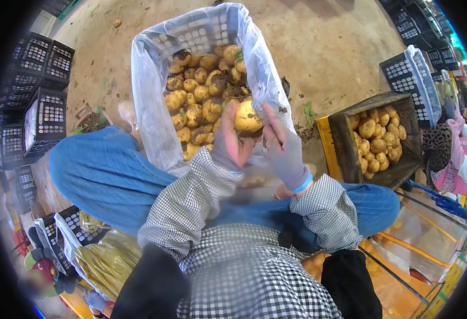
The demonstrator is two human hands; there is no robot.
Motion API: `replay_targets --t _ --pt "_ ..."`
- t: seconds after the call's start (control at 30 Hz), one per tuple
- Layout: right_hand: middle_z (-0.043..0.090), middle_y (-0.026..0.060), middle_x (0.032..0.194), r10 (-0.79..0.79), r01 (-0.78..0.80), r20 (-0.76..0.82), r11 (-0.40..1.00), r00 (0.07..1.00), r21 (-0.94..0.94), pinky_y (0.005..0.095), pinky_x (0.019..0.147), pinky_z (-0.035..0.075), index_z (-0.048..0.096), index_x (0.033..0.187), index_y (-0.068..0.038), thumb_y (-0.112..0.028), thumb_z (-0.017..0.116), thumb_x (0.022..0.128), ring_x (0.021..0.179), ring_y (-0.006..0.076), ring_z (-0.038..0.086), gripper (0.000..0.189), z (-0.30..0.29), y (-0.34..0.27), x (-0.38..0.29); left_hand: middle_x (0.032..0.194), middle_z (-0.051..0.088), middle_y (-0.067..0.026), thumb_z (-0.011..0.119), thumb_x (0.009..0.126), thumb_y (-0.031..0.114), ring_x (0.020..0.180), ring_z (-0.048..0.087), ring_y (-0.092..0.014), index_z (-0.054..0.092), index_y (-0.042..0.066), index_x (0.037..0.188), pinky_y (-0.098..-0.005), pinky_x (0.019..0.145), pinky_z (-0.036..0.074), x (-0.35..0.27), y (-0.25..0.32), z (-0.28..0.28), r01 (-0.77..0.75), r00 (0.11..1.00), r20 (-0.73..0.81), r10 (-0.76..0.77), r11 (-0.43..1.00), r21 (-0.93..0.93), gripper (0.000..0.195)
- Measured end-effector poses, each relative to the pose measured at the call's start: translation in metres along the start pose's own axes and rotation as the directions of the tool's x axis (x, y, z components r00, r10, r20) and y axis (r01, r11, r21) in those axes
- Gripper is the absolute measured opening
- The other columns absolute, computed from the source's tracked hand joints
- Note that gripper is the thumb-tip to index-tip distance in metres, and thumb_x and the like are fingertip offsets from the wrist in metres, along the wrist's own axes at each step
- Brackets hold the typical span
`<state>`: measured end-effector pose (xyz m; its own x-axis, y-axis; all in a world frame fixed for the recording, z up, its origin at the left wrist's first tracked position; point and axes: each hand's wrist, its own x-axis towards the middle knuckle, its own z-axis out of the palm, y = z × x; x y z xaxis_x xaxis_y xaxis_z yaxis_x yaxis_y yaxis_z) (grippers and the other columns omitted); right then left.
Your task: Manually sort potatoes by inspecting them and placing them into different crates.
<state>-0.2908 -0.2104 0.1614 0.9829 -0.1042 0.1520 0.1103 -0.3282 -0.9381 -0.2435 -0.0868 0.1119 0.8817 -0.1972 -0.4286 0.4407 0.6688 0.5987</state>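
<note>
My gloved left hand (229, 139) holds a potato (248, 116) with brown soil on its skin, above the near right corner of a lined crate. My right hand (282, 147), in a grey glove with a blue cuff, is close against the potato's right side; its fingers are bent, and whether they grip anything is unclear. Below and beyond both hands, soil-smeared potatoes (201, 93) lie in the crate (195, 36), which has perforated walls and a clear plastic liner (150, 99) folded over its rim. Clods of dark soil (233, 85) rest among them.
To the right, a tilted dark bin (333, 147) holds cleaner-looking potatoes (377, 139). Stacked black crates (38, 60) line the left side. Soil and leaves (308, 119) litter the floor beside the lined crate. Other people (452, 147) are at the far right and lower left.
</note>
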Motion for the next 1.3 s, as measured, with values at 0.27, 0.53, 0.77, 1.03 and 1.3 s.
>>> replay_targets --t 0.27,0.53,0.77,1.03,1.3 --pt "0.065 0.0053 0.102 0.315 -0.326 0.082 0.912 0.946 0.249 0.0210 0.054 0.046 0.050 0.138 -0.007 -0.010 0.052 0.096 0.065 0.0080 0.057 0.042 -0.006 -0.005 -0.001 0.117 0.057 -0.0114 0.051 0.098 0.030 0.110 0.057 -0.028 0.046 0.010 0.126 -0.0491 0.094 0.050 -0.010 0.027 0.014 0.081 0.996 0.000 -0.084 0.963 -0.258 0.035" --pt "0.052 0.0057 0.127 0.357 -0.561 0.504 0.071 0.786 0.825 0.0311 0.091 0.046 0.035 0.143 -0.008 -0.027 0.058 0.094 0.112 0.0175 0.053 0.057 -0.032 -0.008 0.023 0.142 0.042 -0.0122 0.072 0.079 0.003 0.133 0.040 -0.022 0.027 0.003 0.147 -0.0353 0.109 0.035 -0.019 0.041 0.040 -0.543 0.802 0.544 0.246 0.681 0.491 0.081" --pt "0.044 0.0069 0.136 0.178 -0.316 0.261 0.510 0.949 0.800 0.0324 0.104 0.039 0.020 0.150 -0.007 0.004 0.072 0.072 0.124 0.0191 0.046 0.094 -0.044 -0.002 0.024 0.141 0.045 -0.0123 0.075 0.081 0.008 0.131 0.043 -0.021 0.033 0.000 0.145 -0.0341 0.109 0.035 -0.020 0.044 0.036 -0.429 0.834 0.546 0.086 0.724 0.541 0.077" --pt "0.047 0.0135 0.133 0.163 -0.168 0.051 0.869 0.985 0.466 0.0315 0.099 0.045 0.029 0.144 -0.005 0.007 0.073 0.064 0.116 0.0200 0.052 0.093 -0.035 0.002 0.014 0.116 0.061 -0.0083 0.073 0.081 0.008 0.101 0.059 -0.016 0.054 0.000 0.124 -0.0294 0.091 0.047 -0.016 0.032 0.045 -0.260 0.877 0.479 0.044 0.880 0.397 0.047" --pt "0.062 0.0163 0.116 0.556 0.191 -0.365 0.347 0.747 0.918 0.0474 0.107 0.041 0.061 0.112 0.000 -0.021 0.066 0.088 0.112 0.0307 0.057 0.032 -0.172 0.083 0.035 0.116 0.066 -0.0132 0.059 0.091 0.033 0.105 0.063 -0.026 0.059 0.006 0.124 -0.0381 0.098 0.046 0.097 0.113 -0.016 -0.059 0.969 -0.036 -0.245 -0.371 0.927 0.042"
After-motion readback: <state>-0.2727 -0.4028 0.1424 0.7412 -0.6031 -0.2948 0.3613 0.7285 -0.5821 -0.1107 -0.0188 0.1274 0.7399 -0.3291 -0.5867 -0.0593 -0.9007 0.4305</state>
